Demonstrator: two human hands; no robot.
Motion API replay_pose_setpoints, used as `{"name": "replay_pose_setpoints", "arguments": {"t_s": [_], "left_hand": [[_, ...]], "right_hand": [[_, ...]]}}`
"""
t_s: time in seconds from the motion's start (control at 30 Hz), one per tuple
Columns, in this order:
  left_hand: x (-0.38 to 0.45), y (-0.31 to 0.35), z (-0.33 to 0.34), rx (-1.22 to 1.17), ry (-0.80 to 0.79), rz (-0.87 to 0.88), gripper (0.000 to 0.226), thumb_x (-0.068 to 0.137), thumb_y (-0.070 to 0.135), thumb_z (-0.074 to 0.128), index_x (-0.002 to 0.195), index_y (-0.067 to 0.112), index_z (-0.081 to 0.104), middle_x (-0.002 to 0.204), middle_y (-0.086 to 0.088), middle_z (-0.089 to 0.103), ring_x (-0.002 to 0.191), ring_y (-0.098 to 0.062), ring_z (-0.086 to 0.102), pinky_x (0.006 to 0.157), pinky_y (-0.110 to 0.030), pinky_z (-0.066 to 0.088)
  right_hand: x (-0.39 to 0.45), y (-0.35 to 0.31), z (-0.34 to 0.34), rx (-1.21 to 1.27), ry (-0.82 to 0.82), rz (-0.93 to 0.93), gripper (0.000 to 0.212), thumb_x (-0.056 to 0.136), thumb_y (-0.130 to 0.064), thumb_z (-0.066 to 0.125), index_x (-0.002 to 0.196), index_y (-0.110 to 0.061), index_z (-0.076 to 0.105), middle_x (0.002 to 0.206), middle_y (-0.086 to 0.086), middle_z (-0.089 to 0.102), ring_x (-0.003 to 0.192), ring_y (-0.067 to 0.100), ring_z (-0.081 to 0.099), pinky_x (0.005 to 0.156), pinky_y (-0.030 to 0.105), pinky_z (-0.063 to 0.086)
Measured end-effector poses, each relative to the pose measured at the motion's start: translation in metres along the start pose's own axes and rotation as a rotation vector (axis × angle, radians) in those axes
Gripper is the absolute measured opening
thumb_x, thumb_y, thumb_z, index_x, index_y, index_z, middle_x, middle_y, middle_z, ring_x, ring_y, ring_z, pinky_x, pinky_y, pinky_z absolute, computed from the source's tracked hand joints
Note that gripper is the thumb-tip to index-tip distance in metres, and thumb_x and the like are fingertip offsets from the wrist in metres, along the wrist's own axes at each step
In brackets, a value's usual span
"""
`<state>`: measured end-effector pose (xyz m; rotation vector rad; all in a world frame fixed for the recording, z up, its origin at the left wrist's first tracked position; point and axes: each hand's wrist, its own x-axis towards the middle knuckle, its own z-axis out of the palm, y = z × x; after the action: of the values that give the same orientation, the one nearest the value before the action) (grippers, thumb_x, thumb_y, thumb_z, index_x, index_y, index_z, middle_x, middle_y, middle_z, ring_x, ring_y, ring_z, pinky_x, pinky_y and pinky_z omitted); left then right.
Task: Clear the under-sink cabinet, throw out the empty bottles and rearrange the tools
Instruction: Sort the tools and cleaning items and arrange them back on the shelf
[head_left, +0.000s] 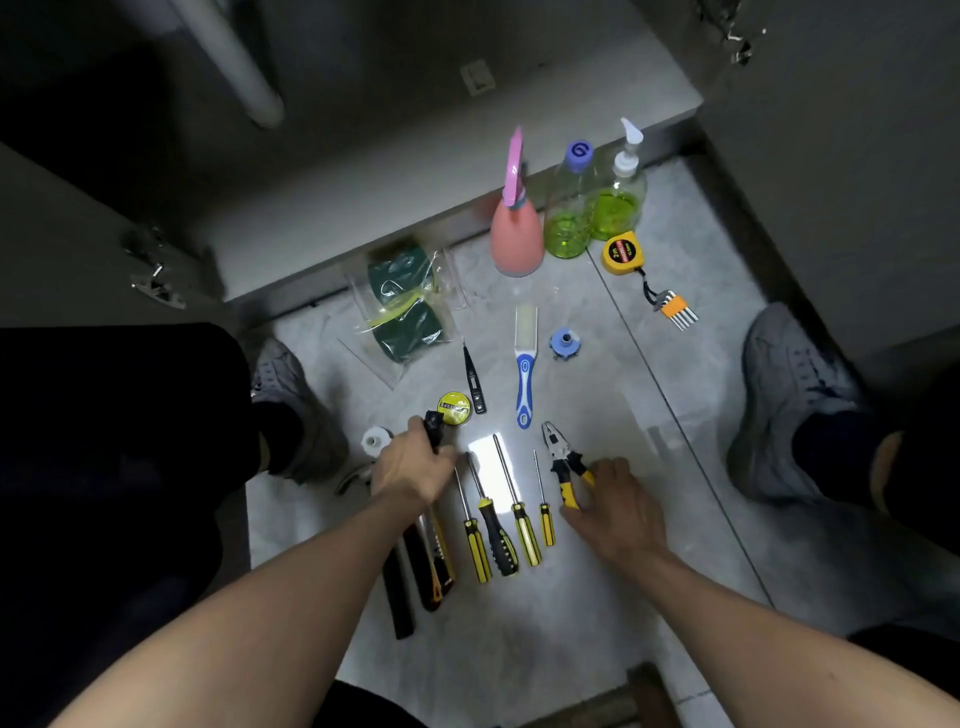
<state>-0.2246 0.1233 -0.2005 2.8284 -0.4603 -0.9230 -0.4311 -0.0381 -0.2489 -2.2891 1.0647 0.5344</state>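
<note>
Nearest me, I'm gripping a black tool in my left hand, fingers curled round it, while my right hand is pinching the pliers handle. Screwdrivers are already lying in a row between them; bottles are standing by the emptied cabinet. I'm judging sorting well along, discarding pending. Grey tiled floor, dim.

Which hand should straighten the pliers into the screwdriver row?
Right. The right hand already touches the pliers at their yellow handles, just right of the screwdrivers. The left hand is busy gripping a black tool at the row's far side.
</note>
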Motion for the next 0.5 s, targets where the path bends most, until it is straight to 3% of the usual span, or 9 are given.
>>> {"name": "replay_pose_setpoints", "arguments": {"t_s": [0.1, 0.33, 0.4, 0.5], "left_hand": [[-0.005, -0.006, 0.006, 0.016, -0.013, -0.027, 0.033, 0.09, 0.04, 0.05, 0.11, 0.015, 0.045, 0.103, -0.014, 0.065, 0.094, -0.036, 0.062, 0.078, -0.041, 0.053], [-0.012, -0.002, 0.016, 0.046, -0.078, -0.049, 0.035, 0.094, 0.045, 0.048, 0.113, 0.015, 0.044, 0.11, -0.012, 0.065, 0.101, -0.033, 0.062, 0.073, -0.036, 0.046], [-0.012, -0.001, 0.016, 0.032, -0.095, -0.072, 0.037, 0.094, 0.047, 0.047, 0.112, 0.015, 0.044, 0.111, -0.012, 0.064, 0.102, -0.033, 0.062, 0.072, -0.035, 0.043], [-0.009, 0.0, 0.013, -0.035, -0.083, -0.129, 0.038, 0.094, 0.043, 0.047, 0.117, 0.013, 0.047, 0.113, -0.014, 0.064, 0.104, -0.035, 0.062, 0.075, -0.036, 0.047]], "right_hand": [[-0.003, -0.001, 0.0, -0.058, -0.012, 0.008, 0.056, 0.082, -0.055, 0.068, 0.12, -0.018, 0.05, 0.12, 0.001, 0.049, 0.108, 0.022, 0.06, 0.068, 0.03, 0.038], [-0.003, -0.006, 0.001, -0.132, -0.027, 0.034, 0.064, 0.081, -0.067, 0.065, 0.121, -0.02, 0.046, 0.121, 0.0, 0.05, 0.113, 0.022, 0.055, 0.073, 0.034, 0.043], [0.0, -0.005, 0.0, -0.071, 0.026, 0.044, 0.059, 0.081, -0.07, 0.061, 0.115, -0.023, 0.049, 0.114, -0.003, 0.051, 0.109, 0.021, 0.055, 0.07, 0.032, 0.039], [0.012, -0.014, -0.009, 0.072, 0.164, -0.015, 0.034, 0.089, -0.065, 0.051, 0.094, -0.032, 0.048, 0.095, -0.012, 0.05, 0.09, 0.014, 0.056, 0.063, 0.03, 0.037]]}}
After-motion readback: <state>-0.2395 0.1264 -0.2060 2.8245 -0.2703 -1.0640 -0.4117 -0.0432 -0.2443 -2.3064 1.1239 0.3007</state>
